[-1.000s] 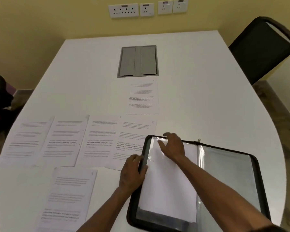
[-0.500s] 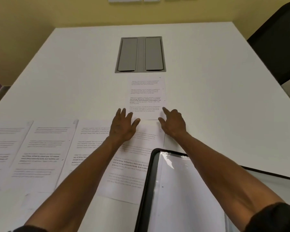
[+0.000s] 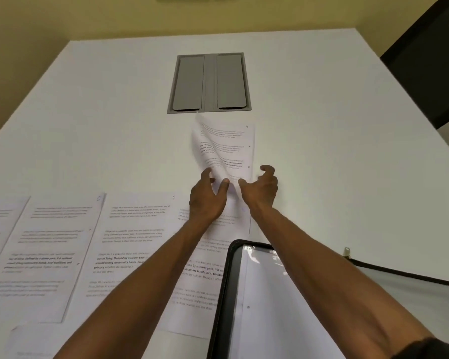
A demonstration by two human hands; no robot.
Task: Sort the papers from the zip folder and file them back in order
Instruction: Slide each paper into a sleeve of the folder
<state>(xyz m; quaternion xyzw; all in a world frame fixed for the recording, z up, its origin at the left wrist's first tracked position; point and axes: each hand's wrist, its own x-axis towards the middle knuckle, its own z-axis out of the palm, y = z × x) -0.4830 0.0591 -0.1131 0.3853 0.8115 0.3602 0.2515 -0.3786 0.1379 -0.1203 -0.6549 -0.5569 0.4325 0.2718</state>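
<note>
Change: half a second ago both hands lay flat at the near edge of the far sheet (image 3: 231, 149); its left side is now peeled up off the desk (image 3: 335, 156) and curls over.
Left hand (image 3: 208, 198): thumb and fingers clamped on the raised near-left corner.
Right hand (image 3: 261, 189): fingers curled and apart at the near-right edge; whether they grip the sheet cannot be told.
Meaning: judged the pick-up of the next page for filing; five or so sheets are left laid out.
Folder (image 3: 224, 294): open at near right, one blank-faced sheet inside, overlapping the nearest sheet of the row (image 3: 130, 242).
Materials: thin, limp printed paper, bends freely; folder has black fabric edging, glossy clear pockets and a metal zip pull (image 3: 347, 251); desk smooth, matt white, with a grey metal hatch (image 3: 209, 82).
</note>
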